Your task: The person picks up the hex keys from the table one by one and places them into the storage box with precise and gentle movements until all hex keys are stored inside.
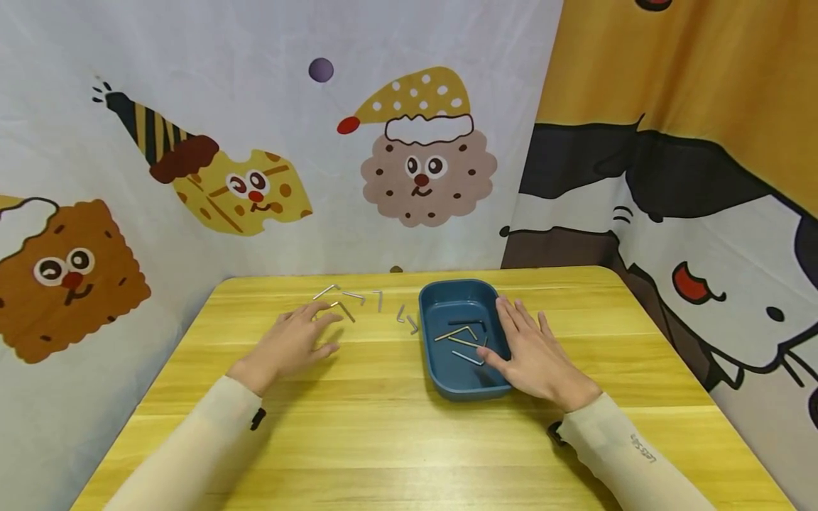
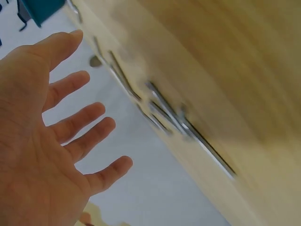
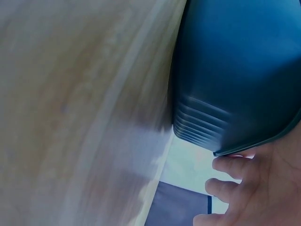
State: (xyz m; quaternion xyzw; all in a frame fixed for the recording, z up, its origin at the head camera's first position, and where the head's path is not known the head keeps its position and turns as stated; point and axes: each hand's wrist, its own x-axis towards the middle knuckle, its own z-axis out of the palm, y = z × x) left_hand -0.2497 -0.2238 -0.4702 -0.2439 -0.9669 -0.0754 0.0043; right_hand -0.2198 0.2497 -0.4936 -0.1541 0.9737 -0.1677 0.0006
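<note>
My left hand hovers over the left of the table with its fingers spread and nothing in them. Just beyond its fingertips lies a bent hex key; the left wrist view shows several metal hex keys on the wood, apart from the palm. My right hand rests along the right rim of a dark blue tray, fingers straight outside it and thumb reaching over the inside. Inside the tray lie a black hex key, a silver hex key and gold-toned ones. The right thumb is hidden in the right wrist view.
More silver hex keys lie towards the back of the wooden table, including a long one and two short ones left of the tray, a short key among them. A printed cartoon curtain hangs behind the table's back edge.
</note>
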